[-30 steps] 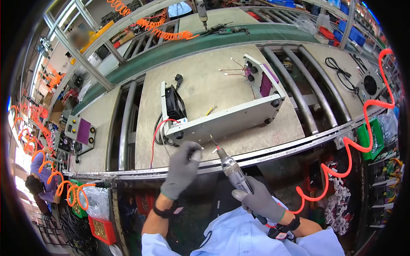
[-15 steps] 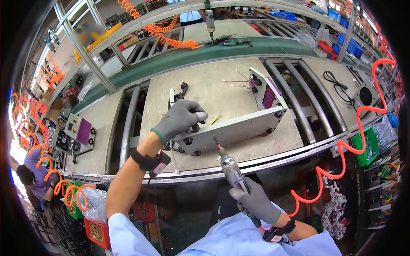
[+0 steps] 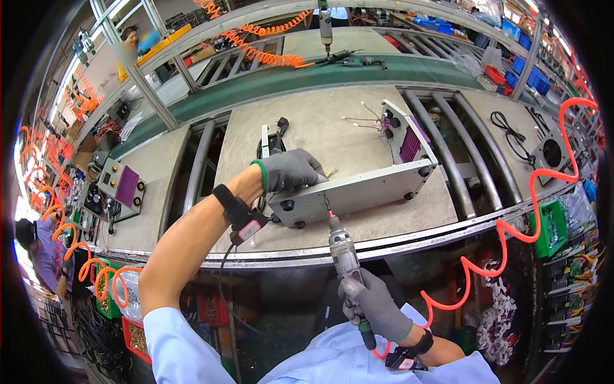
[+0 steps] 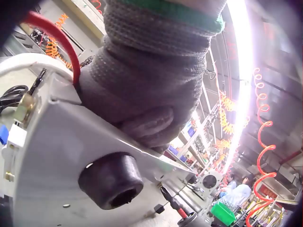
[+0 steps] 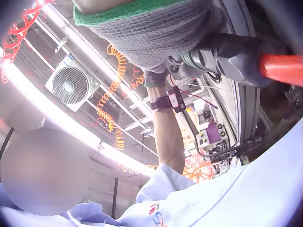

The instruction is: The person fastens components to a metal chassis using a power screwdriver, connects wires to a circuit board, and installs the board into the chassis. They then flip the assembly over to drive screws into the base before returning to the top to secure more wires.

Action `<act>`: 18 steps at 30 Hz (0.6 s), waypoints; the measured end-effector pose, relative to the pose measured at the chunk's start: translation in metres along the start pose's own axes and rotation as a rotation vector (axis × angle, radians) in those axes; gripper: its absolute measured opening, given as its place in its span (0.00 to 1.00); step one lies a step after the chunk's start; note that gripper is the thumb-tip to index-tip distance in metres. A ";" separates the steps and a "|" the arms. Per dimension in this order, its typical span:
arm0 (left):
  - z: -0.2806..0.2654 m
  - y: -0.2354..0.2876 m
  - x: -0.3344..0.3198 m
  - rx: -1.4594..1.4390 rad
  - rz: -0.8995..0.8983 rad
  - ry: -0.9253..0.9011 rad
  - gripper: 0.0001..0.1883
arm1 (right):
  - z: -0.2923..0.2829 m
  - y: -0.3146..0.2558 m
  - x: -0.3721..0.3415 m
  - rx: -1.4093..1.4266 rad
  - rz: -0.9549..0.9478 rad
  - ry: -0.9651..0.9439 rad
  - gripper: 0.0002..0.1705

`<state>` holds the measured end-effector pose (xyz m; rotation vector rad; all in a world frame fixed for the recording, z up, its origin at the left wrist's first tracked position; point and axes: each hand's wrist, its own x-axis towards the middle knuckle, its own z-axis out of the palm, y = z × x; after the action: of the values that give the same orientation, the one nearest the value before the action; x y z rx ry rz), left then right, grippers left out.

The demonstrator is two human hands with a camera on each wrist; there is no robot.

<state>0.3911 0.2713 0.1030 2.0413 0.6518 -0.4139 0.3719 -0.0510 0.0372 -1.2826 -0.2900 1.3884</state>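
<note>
A grey metal case point(image 3: 364, 191) with black rubber feet stands on its side on the work board, its bottom panel facing me. My gloved left hand point(image 3: 291, 171) reaches over the panel's top edge at the left and grips there, fingertips hidden behind it. In the left wrist view the glove point(image 4: 142, 85) lies along the panel edge above a rubber foot point(image 4: 111, 180). My gloved right hand point(image 3: 378, 304) grips an air screwdriver point(image 3: 344, 251) pointing up and away. Its bit tip is right at the panel's face, below my left fingertips.
An orange-red coiled hose point(image 3: 499, 272) runs from the screwdriver off to the right. Metal rollers point(image 3: 460, 150) flank the board. Another case with a purple panel point(image 3: 128, 185) stands left. A black cable point(image 3: 508, 134) and green bin point(image 3: 549, 227) are at the right.
My left hand has moved up from in front of the case to its top edge, then right along it. The screwdriver stays in my right hand, now more upright, its bit at the panel.
</note>
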 end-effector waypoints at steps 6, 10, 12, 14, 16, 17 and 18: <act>0.006 0.006 -0.001 -0.003 -0.044 0.046 0.12 | 0.008 0.001 0.000 0.102 0.031 -0.028 0.20; 0.006 0.008 -0.002 -0.003 -0.039 0.050 0.12 | 0.011 0.001 -0.001 0.129 0.047 -0.016 0.19; 0.006 0.009 0.000 0.006 -0.040 0.036 0.13 | 0.009 0.001 -0.001 0.138 0.042 -0.019 0.19; 0.005 0.010 0.000 -0.002 -0.043 0.022 0.13 | 0.010 0.001 -0.002 0.144 0.041 -0.018 0.19; 0.005 0.006 0.003 -0.031 -0.002 0.008 0.12 | 0.011 0.000 -0.002 0.152 0.043 -0.009 0.19; 0.005 0.005 0.004 -0.044 0.017 -0.001 0.12 | 0.011 0.000 -0.002 0.158 0.049 -0.016 0.19; 0.005 0.006 0.005 -0.048 0.006 -0.005 0.12 | 0.010 0.000 -0.001 0.167 0.055 -0.022 0.19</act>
<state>0.3985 0.2657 0.1019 1.9955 0.6461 -0.3964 0.3634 -0.0473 0.0416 -1.1452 -0.1510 1.4434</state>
